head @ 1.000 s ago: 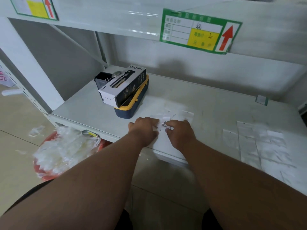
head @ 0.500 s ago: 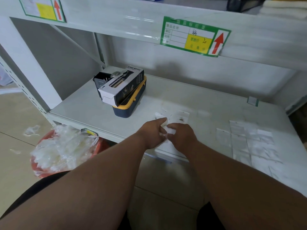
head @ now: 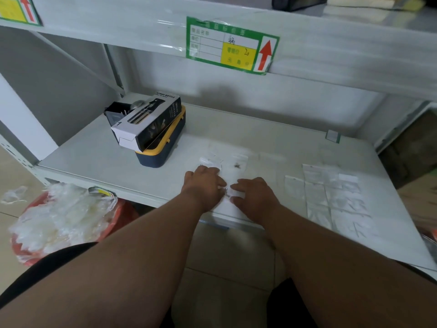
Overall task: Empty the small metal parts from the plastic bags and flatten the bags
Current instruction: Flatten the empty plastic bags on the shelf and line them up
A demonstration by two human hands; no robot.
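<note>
Both hands, left hand [head: 203, 185] and right hand [head: 254, 197], lie flat, palms down, grasping nothing, on a bag [head: 233, 202] right of the blue box [head: 163, 150]; press outward evenly (2 palms), keeping the metal part [head: 226, 193] clear.

Soft, dim indoor light; shelf [head: 236, 143] back shadowed; glare on upper beam; wide-angle bending at edges.
</note>
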